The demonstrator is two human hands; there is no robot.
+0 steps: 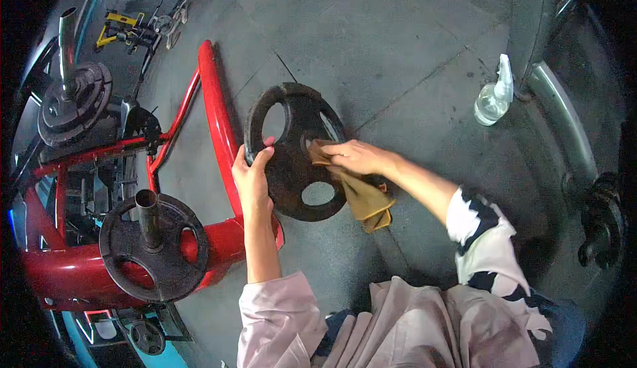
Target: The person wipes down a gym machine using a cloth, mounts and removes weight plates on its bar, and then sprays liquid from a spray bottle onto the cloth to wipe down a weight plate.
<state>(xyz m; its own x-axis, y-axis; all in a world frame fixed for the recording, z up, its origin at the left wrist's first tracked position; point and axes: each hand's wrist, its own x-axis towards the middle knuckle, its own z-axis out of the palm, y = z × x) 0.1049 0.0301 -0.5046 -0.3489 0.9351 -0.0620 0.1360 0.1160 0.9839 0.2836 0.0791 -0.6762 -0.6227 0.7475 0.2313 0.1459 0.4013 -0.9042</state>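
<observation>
My left hand (253, 174) grips the left rim of a black weight plate (286, 179), its thumb on the near face by one of the grip openings. The plate is held up in front of me, its round face turned towards me. In my right hand (356, 155) is a brown cloth (366, 196) with a yellow-orange edge. The fingers press a bunched part of it against the plate near the centre hole, which the cloth partly covers. The rest of the cloth hangs down past the plate's right rim.
To the left, a red steel gym machine frame (219, 114) has a weight plate (171, 273) on a metal peg (148, 219). More plates (82, 112) sit on a farther post. A clear spray bottle (490, 104) stands on the dark floor at right, near a silver curved tube (567, 114).
</observation>
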